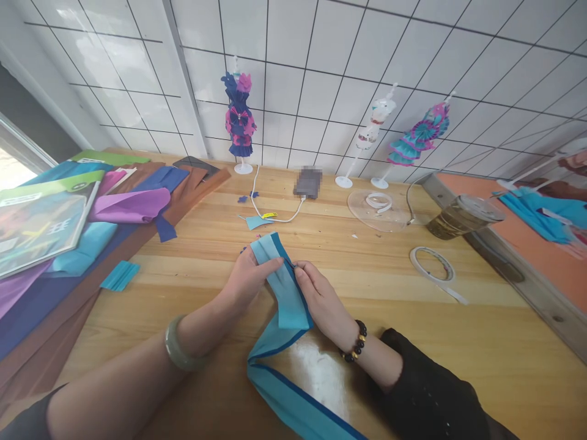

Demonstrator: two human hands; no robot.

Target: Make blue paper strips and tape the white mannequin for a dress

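Note:
A long light-blue crepe paper strip [292, 308] with a dark-blue edge zigzags down from my hands to the bottom of the head view. My left hand [244, 276] is closed on its upper end, the thumb lying across the front and the fingers behind. On the other side, my right hand [323, 300] pinches the dark-blue edge between thumb and forefinger. Small pleats or creases show near the left thumb. A small light-blue paper scrap [258, 222] lies beyond the hands.
Folded coloured crepe sheets [132, 205] and a booklet [41, 223] cover the left side. A roll of white tape [415, 260], a lidded cup [463, 218] and a clear disc [360, 214] are to the right. Doll-like stands in paper dresses [241, 122] line the tiled wall.

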